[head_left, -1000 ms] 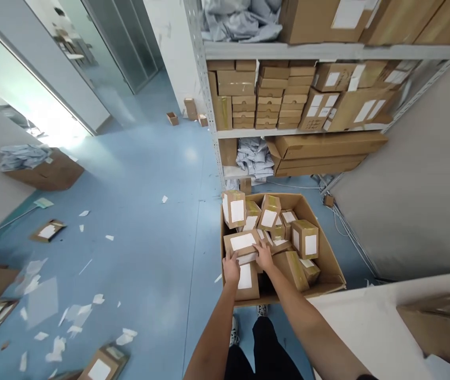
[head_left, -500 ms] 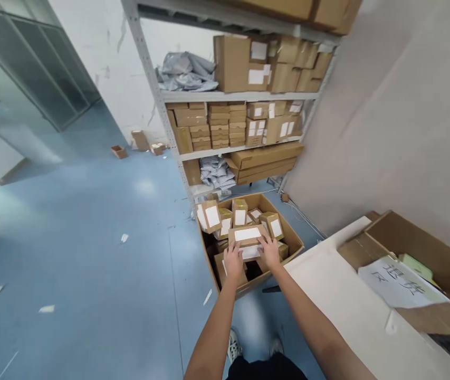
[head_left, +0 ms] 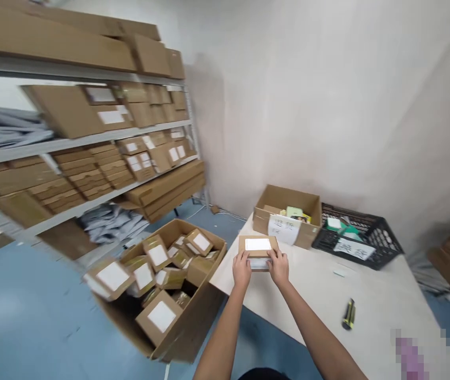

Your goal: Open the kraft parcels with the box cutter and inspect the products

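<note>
Both my hands hold small brown cardboard boxes (head_left: 258,246) with white labels, stacked one on another, over the near left part of the white table (head_left: 371,295). My left hand (head_left: 241,269) grips their left end and my right hand (head_left: 279,267) grips their right end, fingers curled on the lower box. To the left, on the blue floor, stands a large open carton (head_left: 185,327) filled with several similar labelled boxes.
On the table stand an open cardboard box with a paper sign (head_left: 288,215), a black plastic crate (head_left: 357,235) and a yellow-black utility knife (head_left: 348,313). A metal shelf rack (head_left: 90,137) stacked with cartons and grey bags fills the left. White walls lie behind.
My hands lifted the stacked small boxes out of the floor carton and carried them right, over the table. My view swung right from the shelves to the table.
</note>
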`<state>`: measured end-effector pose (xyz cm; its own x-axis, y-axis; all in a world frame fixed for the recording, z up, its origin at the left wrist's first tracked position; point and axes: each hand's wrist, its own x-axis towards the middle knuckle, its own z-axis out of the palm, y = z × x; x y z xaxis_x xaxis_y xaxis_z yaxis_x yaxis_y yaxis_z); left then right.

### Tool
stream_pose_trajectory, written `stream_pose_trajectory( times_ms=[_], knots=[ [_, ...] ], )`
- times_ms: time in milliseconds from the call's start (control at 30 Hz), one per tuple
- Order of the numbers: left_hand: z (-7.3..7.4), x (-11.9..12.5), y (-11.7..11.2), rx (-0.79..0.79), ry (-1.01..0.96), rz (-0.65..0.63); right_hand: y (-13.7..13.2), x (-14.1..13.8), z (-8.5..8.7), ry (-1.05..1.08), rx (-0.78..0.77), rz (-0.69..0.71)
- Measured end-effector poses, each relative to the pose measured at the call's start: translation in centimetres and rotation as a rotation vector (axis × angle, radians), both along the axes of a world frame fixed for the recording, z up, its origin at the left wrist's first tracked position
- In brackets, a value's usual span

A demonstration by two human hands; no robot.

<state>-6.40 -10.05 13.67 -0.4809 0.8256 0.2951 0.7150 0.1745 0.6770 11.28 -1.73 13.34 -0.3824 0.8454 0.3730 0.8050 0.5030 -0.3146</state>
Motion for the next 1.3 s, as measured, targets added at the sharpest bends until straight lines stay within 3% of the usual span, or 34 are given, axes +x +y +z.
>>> stream_pose_trajectory(
  times_ms=[133, 233, 367, 467, 567, 767, 900, 1033, 1100, 1200, 1300],
  knots=[
    [-3.9, 9.6, 3.5, -0.155, -0.181, -0.208, 0.2, 11.1, -4.0, -0.053, -0.128, -0.201],
    [-7.8, 15.0, 3.3, -0.386, -0.268, -0.254, -1.3, 17.8, -8.1, -0.087, -0.357, -0.243],
    [-12.3, 19.0, 0.4, -0.596, -0.293, -0.181, -4.5, 24.5, -13.1, -0.042, -0.648, -0.197],
    [-13.8, 19.5, -1.1, -0.699, -0.372, -0.115, -5.7, 26.1, -14.8, -0.003, -0.748, -0.139],
    [-12.9, 19.0, -0.2, -0.734, -0.390, -0.085, -5.0, 24.7, -14.1, 0.042, -0.782, -0.110],
    [-6.8, 16.5, 8.1, -0.294, -0.298, -0.224, 0.0, 21.1, -8.7, 0.101, -0.745, -0.286],
    [-4.5, 15.3, 13.0, -0.406, -0.243, -0.419, 2.1, 20.1, -7.4, 0.071, -0.886, -0.401],
    [-5.3, 14.9, 13.9, -0.603, -0.011, -0.349, 2.5, 18.6, -8.0, 0.025, -1.035, -0.497],
    [-6.3, 15.1, 13.8, -0.715, 0.081, -0.385, 2.8, 17.7, -8.2, -0.002, -0.960, -0.518],
    [-7.7, 15.3, 14.2, -0.878, 0.211, -0.544, 3.9, 16.9, -7.5, -0.028, -0.752, -0.446],
    [-8.6, 15.1, 15.8, -0.884, 0.314, -0.716, 5.4, 17.7, -6.2, -0.009, -0.620, -0.364]
  ],
)
